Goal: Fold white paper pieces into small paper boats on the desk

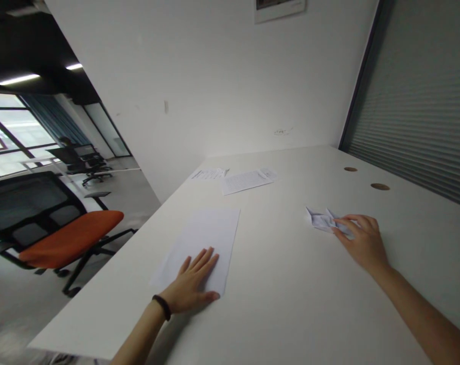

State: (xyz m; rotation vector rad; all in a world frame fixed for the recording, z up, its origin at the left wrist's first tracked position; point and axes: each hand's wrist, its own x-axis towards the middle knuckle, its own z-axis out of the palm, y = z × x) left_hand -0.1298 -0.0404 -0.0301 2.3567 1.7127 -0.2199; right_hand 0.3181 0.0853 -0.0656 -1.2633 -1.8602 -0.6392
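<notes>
Head view: left hand lies flat, splayed, on white sheet; right hand, arched, pinches folded paper.

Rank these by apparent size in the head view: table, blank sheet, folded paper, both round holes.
1. Table
2. Blank sheet
3. Folded paper, partly hidden by the right hand
4. Nearer hole and farther hole: look similar; differing nearness leaves their order unsure

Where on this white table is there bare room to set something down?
Bare: between the plain sheet and folded paper, and nearer, between the forearms. Crowded: under the left hand, at the right hand, and among the printed pages.
</notes>
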